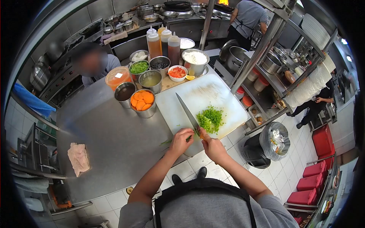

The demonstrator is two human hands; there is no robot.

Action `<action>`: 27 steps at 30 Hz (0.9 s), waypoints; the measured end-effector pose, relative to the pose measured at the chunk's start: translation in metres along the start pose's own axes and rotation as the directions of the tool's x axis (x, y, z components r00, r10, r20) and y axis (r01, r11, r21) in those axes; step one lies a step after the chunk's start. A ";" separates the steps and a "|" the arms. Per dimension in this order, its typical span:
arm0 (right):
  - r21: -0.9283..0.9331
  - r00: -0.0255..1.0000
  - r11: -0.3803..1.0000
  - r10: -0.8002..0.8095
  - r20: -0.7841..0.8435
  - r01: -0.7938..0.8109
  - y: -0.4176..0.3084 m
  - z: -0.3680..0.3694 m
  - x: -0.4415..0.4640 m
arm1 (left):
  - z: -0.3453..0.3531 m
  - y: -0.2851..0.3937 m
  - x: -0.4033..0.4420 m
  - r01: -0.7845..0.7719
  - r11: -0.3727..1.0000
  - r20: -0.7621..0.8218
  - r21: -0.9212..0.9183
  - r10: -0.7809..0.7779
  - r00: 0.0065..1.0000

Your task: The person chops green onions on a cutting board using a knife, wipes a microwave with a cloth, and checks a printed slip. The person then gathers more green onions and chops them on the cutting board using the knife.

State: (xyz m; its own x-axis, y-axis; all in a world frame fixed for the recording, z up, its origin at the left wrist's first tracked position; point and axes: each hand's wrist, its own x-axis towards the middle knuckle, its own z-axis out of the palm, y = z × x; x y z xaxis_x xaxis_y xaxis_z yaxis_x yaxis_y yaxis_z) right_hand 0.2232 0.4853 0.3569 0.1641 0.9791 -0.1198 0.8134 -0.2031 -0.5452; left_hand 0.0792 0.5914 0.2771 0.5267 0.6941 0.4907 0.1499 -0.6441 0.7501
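Observation:
A white cutting board (171,99) lies at the table's front right corner. My right hand (213,149) is closed on the handle of a long knife (186,109), whose blade points up and left across the board. Close to its left, my left hand (180,142) has its fingers curled together near the board's front edge, beside the blade; a few green stalks (165,142) stick out left of it. Just right of the blade is a pile of chopped greens (211,119).
Behind the board stand a bowl of carrot slices (142,100), squeeze bottles (173,50) and a bowl of white powder (195,58). A folded cloth (78,159) lies far left. Other people (249,19) stand around. A lined bin (274,140) is at right.

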 end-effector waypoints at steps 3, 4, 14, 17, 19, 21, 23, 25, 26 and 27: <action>-0.040 0.999 0.998 -0.048 -0.025 0.047 0.001 -0.003 -0.004 | 0.001 0.000 -0.001 0.009 1.000 -0.028 0.012 -0.008 1.000; -0.036 0.995 0.997 -0.068 -0.067 0.066 0.009 0.013 -0.004 | 0.000 0.001 -0.002 0.029 1.000 -0.019 -0.004 -0.029 0.999; -0.061 0.993 0.996 -0.076 -0.095 0.071 0.011 0.027 -0.004 | -0.002 -0.007 -0.006 0.006 1.000 -0.038 0.020 -0.005 0.999; -0.040 1.000 0.999 0.001 -0.021 -0.002 0.003 0.013 0.002 | -0.004 -0.004 -0.006 -0.017 0.999 -0.039 0.051 0.019 0.999; -0.031 1.000 0.999 -0.024 -0.018 0.024 -0.004 -0.002 0.001 | -0.005 -0.003 -0.002 -0.026 0.997 -0.040 0.068 0.029 0.999; -0.037 0.996 0.997 -0.073 -0.047 0.072 0.002 0.006 -0.005 | -0.005 -0.003 -0.005 -0.016 0.996 -0.054 0.091 0.021 0.998; -0.029 0.997 0.999 -0.047 -0.058 0.046 0.006 0.022 -0.005 | -0.006 0.001 -0.008 0.024 0.979 -0.075 0.204 -0.009 0.997; -0.048 1.000 0.999 0.022 -0.011 -0.023 -0.006 0.015 -0.004 | -0.005 0.004 -0.009 0.081 0.966 -0.107 0.244 -0.056 0.993; -0.055 0.998 0.998 0.044 0.034 -0.042 -0.011 0.004 -0.002 | -0.004 0.003 -0.012 0.114 0.966 -0.118 0.231 -0.089 0.989; -0.035 0.999 0.999 0.031 0.036 -0.030 -0.015 -0.002 -0.005 | -0.003 0.000 -0.012 0.142 0.966 -0.130 0.216 -0.115 0.985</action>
State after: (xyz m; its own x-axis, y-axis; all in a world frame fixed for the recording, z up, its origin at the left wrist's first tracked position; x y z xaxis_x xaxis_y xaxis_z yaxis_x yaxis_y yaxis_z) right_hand 0.2114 0.4831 0.3678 0.1688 0.9714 -0.1668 0.8272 -0.2317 -0.5120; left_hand 0.0703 0.5840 0.2729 0.3925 0.7995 0.4547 0.4004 -0.5936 0.6981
